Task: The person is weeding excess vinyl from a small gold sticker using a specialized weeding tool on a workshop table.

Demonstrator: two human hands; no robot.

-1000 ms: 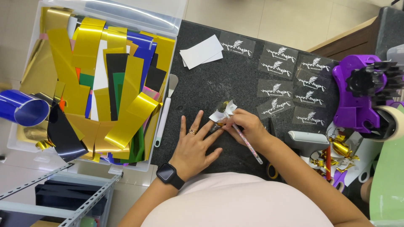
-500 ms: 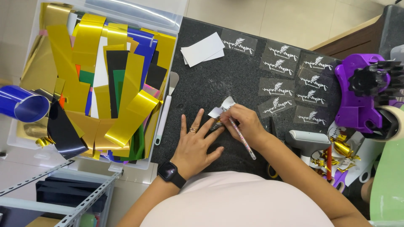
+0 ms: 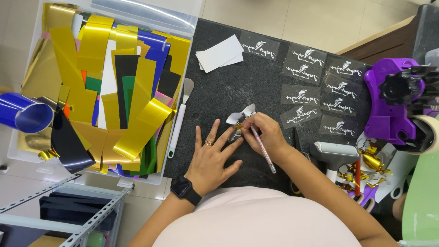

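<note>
Left hand [image 3: 211, 158] flat, fingers spread, pressing a small shiny sticker piece [image 3: 241, 120] onto the rough black bench [image 3: 238, 87]. Right hand [image 3: 270, 135] pinched on a thin speckled pen tool [image 3: 263, 148], tip hidden at the sticker. Beyond the sticker, white cards [image 3: 220, 53]. Left of it, a box of glossy gold strips [image 3: 96, 91].

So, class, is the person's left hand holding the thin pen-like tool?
No: the left hand lies flat with fingers spread on the black mat, while the right hand grips the thin tool.

Black speckled worktop [image 3: 256, 59], pale tiled floor [image 3: 292, 18], grey metal shelf frame [image 3: 91, 215], brown wooden furniture [image 3: 379, 39]
</note>
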